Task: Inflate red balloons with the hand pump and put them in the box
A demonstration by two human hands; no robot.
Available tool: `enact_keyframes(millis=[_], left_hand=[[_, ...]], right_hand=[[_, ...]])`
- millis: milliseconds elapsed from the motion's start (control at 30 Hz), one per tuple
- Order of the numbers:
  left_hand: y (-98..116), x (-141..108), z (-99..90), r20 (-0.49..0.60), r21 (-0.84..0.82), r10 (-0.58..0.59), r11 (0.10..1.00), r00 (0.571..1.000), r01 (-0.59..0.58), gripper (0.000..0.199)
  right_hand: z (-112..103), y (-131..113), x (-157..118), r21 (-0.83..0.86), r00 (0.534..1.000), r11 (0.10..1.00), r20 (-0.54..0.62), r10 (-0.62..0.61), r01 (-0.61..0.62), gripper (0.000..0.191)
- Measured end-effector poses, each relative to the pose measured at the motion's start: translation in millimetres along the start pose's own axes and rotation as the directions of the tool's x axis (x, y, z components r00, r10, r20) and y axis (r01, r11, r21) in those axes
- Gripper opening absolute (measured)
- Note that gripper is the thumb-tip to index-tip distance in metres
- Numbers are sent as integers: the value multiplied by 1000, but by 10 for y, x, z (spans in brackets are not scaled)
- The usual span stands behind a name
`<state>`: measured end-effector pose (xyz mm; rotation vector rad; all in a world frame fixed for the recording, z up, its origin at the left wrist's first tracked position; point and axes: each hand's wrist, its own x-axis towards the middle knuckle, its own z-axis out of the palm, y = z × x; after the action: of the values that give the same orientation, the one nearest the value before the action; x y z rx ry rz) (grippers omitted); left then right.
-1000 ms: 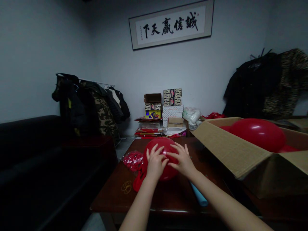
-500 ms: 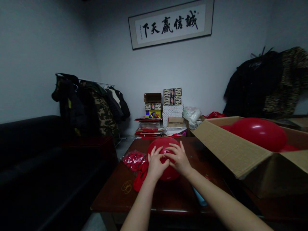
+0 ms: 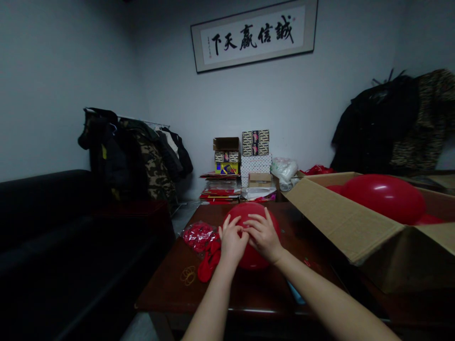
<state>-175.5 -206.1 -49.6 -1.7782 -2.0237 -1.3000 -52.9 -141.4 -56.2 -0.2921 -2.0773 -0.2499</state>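
A red inflated balloon (image 3: 254,258) rests over the dark wooden table, facing me. My left hand (image 3: 232,239) pinches at the balloon's near side with thumb and index finger, its other fingers spread against the red surface. Beside it, my right hand (image 3: 263,237) pinches at the same spot, fingertips meeting the left hand's. The balloon's neck is hidden between the fingers. Just left of the hands lie loose uninflated red balloons (image 3: 209,263) and a clear bag of red balloons (image 3: 199,236). Yellow rubber bands (image 3: 188,275) sit near the table's left edge.
An open cardboard box (image 3: 350,227) at the right holds inflated red balloons (image 3: 386,199). A blue object (image 3: 295,292) lies partly under my right forearm. Stacked boxes (image 3: 255,163) stand behind the table (image 3: 170,293). A black sofa (image 3: 46,227) is at the left.
The balloon has shifted slightly to the right and turned a little under my hands. Both hands stay together, with the fingertips drawn closer at the pinch.
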Motion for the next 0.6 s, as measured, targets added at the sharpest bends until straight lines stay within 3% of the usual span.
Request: enact_keyframes(millis=[300,467,600], left_hand=[[95,-85,10,-153,202,145,973,977,-113,18],[144,-96,18,-274,163,67,986,959,-22,15],[128,-111,-2,-276,169,72,985,958,-25,10]], right_hand=[[24,-27,36,31,1000,999,-4,23,-23,15],[11,9,18,35,999,999,2,37,-37,14],[-17,40,-9,51,998,997,4,56,-57,11]])
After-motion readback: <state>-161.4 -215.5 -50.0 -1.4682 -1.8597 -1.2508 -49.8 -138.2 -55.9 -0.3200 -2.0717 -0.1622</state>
